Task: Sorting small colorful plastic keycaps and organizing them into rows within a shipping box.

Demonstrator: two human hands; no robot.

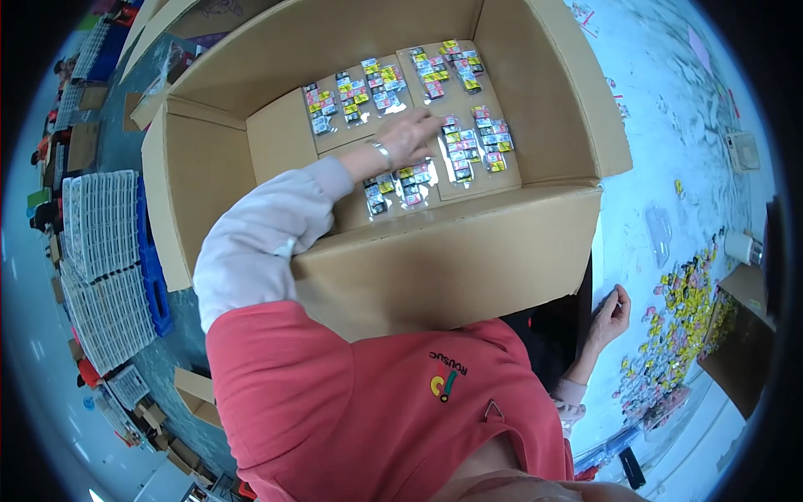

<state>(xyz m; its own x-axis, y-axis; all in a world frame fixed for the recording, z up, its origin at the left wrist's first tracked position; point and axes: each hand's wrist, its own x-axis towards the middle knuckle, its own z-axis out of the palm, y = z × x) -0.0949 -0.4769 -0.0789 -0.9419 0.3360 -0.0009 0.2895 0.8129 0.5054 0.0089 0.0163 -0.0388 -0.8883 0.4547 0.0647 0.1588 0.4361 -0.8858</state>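
My left hand (pixel 410 138) reaches down into a large cardboard box (pixel 443 268). Its fingers are bent together, with the tips at the upper end of a clear plastic pack (pixel 460 153) that holds small coloured pieces. The palm side and part of the grip are hidden. Similar flat packs lie in rows on cardboard sheets (pixel 360 134) inside, among them one pack (pixel 493 144) by the right wall and another pack (pixel 379 197) beneath my wrist. Outside, my right hand (pixel 615 314) is closed over the near side of the pale table (pixel 623 243), and nothing shows between its fingers.
Many loose yellow, pink and black pieces (pixel 686 293) are spread over the table at right. An empty clear plastic tray (pixel 658 234) lies near them, beside an open carton (pixel 740 335). Stacked white crates (pixel 100 217) stand on the floor at left.
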